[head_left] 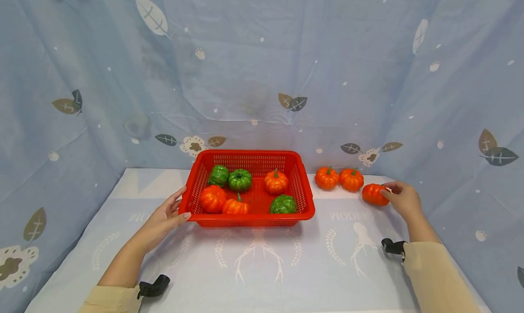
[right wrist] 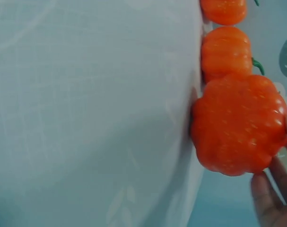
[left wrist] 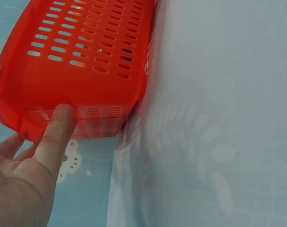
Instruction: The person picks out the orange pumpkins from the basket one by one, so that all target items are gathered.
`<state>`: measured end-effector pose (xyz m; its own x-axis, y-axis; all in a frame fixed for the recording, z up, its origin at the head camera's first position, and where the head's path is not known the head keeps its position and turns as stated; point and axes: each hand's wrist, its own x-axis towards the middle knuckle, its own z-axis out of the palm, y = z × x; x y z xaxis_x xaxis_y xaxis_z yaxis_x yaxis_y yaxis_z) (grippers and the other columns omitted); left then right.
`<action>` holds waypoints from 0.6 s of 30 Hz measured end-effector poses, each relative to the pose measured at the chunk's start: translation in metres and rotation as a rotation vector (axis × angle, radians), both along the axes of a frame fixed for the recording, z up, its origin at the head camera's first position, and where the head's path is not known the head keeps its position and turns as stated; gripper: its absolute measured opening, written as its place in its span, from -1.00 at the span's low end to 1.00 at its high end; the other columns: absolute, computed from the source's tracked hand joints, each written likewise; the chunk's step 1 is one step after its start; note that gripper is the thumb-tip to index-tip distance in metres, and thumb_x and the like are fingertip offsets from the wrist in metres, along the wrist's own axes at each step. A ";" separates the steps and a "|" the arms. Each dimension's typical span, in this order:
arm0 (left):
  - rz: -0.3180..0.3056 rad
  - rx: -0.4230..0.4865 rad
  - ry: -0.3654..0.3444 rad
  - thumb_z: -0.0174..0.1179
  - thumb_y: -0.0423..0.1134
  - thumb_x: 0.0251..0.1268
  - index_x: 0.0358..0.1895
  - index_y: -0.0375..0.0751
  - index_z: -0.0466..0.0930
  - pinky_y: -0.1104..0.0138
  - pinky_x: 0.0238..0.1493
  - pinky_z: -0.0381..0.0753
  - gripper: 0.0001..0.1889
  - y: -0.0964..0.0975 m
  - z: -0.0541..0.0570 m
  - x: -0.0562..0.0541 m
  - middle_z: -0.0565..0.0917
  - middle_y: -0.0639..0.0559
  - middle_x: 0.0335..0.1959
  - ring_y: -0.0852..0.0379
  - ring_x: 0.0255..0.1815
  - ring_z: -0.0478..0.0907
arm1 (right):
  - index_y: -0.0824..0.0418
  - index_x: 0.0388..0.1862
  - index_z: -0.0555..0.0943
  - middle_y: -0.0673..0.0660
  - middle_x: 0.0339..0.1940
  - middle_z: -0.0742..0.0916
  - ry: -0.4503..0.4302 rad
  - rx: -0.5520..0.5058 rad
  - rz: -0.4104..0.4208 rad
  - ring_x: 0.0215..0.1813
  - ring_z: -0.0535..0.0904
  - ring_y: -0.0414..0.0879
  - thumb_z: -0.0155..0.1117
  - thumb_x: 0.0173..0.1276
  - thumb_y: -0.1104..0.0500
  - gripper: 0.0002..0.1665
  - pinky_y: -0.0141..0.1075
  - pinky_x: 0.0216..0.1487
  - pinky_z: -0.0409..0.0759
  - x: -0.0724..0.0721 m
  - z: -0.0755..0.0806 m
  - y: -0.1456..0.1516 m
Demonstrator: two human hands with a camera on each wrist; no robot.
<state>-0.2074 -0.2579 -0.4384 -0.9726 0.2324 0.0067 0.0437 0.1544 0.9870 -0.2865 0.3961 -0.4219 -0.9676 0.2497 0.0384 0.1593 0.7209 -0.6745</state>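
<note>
A red plastic basket point(head_left: 254, 221) with slotted walls stands on the table. In it lie an orange-red pumpkin point(head_left: 213, 199), smaller orange ones and several green ones point(head_left: 240, 180). At the basket's left end, my left hand point(head_left: 163, 219) holds the rim, thumb by the near corner; the left wrist view shows that thumb point(left wrist: 58, 135) against the red wall. Far to the right, my right hand point(head_left: 403, 200) pinches the right side of a toy pumpkin point(head_left: 374, 194), red-orange and tipped sideways. Up close in the right wrist view, fingers point(right wrist: 266, 194) touch this lobed pumpkin point(right wrist: 240, 125).
Two orange pumpkins point(head_left: 326, 178) with green stems sit side by side between the basket and my right hand. A white patterned cloth point(head_left: 262, 267) covers the table. Blue leaf-print curtain point(head_left: 245, 67) hangs behind and along both sides. Each wrist wears a black camera point(head_left: 153, 286).
</note>
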 end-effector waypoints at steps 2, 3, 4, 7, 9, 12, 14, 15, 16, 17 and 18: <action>0.003 -0.006 0.001 0.18 -0.32 0.41 0.64 -0.07 -0.15 0.37 0.10 0.59 -0.13 0.000 -0.001 -0.001 0.17 -0.39 0.50 -0.40 0.44 0.22 | 0.46 0.28 0.46 0.51 0.22 0.51 -0.035 -0.005 0.005 0.20 0.40 0.40 0.23 0.48 0.01 -0.38 0.19 0.18 0.52 0.002 0.001 0.002; 0.006 -0.007 0.002 0.18 -0.32 0.40 0.64 -0.07 -0.15 0.37 0.10 0.59 -0.13 0.000 -0.002 -0.001 0.18 -0.38 0.50 -0.39 0.44 0.23 | 0.47 0.29 0.44 0.52 0.23 0.50 -0.053 -0.007 0.008 0.20 0.39 0.40 0.24 0.47 -0.02 -0.34 0.19 0.18 0.51 0.002 0.001 0.003; 0.007 -0.010 0.004 0.18 -0.33 0.41 0.64 -0.08 -0.15 0.37 0.10 0.59 -0.13 0.000 -0.003 -0.001 0.18 -0.38 0.49 -0.38 0.43 0.24 | 0.47 0.30 0.43 0.53 0.25 0.48 -0.071 -0.014 0.011 0.21 0.39 0.41 0.25 0.46 -0.04 -0.31 0.20 0.19 0.50 0.002 0.002 0.004; 0.009 -0.016 0.011 0.18 -0.33 0.41 0.64 -0.09 -0.15 0.37 0.10 0.59 -0.13 -0.001 -0.004 -0.001 0.19 -0.39 0.49 -0.34 0.41 0.28 | 0.46 0.33 0.39 0.54 0.28 0.46 -0.125 -0.025 0.024 0.23 0.38 0.42 0.26 0.44 -0.11 -0.23 0.22 0.21 0.48 0.004 0.003 0.006; 0.009 -0.014 0.011 0.18 -0.33 0.41 0.64 -0.08 -0.14 0.37 0.10 0.59 -0.13 -0.001 -0.004 -0.001 0.19 -0.39 0.48 -0.33 0.41 0.29 | 0.47 0.35 0.37 0.55 0.29 0.44 -0.152 -0.046 0.036 0.22 0.40 0.41 0.26 0.43 -0.13 -0.19 0.19 0.20 0.50 0.004 0.003 0.007; 0.004 -0.014 0.011 0.18 -0.33 0.41 0.64 -0.07 -0.14 0.38 0.10 0.59 -0.13 -0.002 -0.005 -0.001 0.19 -0.39 0.49 -0.35 0.42 0.27 | 0.49 0.36 0.34 0.55 0.27 0.45 -0.179 -0.081 0.051 0.16 0.46 0.36 0.28 0.42 -0.12 -0.17 0.12 0.18 0.55 0.006 0.004 0.007; 0.002 -0.018 0.012 0.19 -0.31 0.41 0.64 -0.05 -0.14 0.39 0.10 0.58 -0.13 -0.002 -0.005 -0.001 0.18 -0.39 0.49 -0.38 0.43 0.25 | 0.52 0.36 0.33 0.56 0.27 0.46 -0.182 -0.094 0.061 0.14 0.48 0.35 0.28 0.43 -0.09 -0.17 0.10 0.17 0.56 0.006 0.004 0.007; 0.002 -0.020 0.013 0.20 -0.31 0.40 0.64 -0.05 -0.14 0.39 0.10 0.58 -0.13 -0.002 -0.005 -0.001 0.18 -0.39 0.49 -0.39 0.44 0.24 | 0.52 0.36 0.33 0.57 0.27 0.45 -0.181 -0.089 0.061 0.15 0.47 0.36 0.28 0.43 -0.09 -0.18 0.11 0.17 0.56 0.006 0.003 0.007; 0.002 -0.024 0.014 0.20 -0.30 0.40 0.64 -0.04 -0.13 0.40 0.10 0.57 -0.13 -0.002 -0.005 -0.001 0.18 -0.39 0.49 -0.40 0.44 0.23 | 0.52 0.36 0.33 0.56 0.29 0.44 -0.179 -0.090 0.055 0.18 0.45 0.38 0.28 0.43 -0.08 -0.18 0.14 0.19 0.53 0.006 0.004 0.007; 0.002 -0.029 0.016 0.21 -0.29 0.40 0.64 -0.03 -0.13 0.40 0.11 0.57 -0.12 -0.002 -0.004 -0.001 0.18 -0.39 0.49 -0.41 0.44 0.23 | 0.52 0.36 0.33 0.56 0.30 0.44 -0.172 -0.089 0.048 0.20 0.43 0.39 0.28 0.43 -0.07 -0.19 0.16 0.21 0.51 0.005 0.003 0.007; 0.002 -0.033 0.017 0.21 -0.28 0.40 0.64 -0.02 -0.13 0.40 0.11 0.57 -0.12 -0.002 -0.004 -0.001 0.18 -0.39 0.50 -0.41 0.44 0.23 | 0.51 0.37 0.33 0.56 0.32 0.43 -0.165 -0.092 0.033 0.23 0.40 0.41 0.28 0.43 -0.05 -0.20 0.19 0.23 0.48 0.005 0.003 0.007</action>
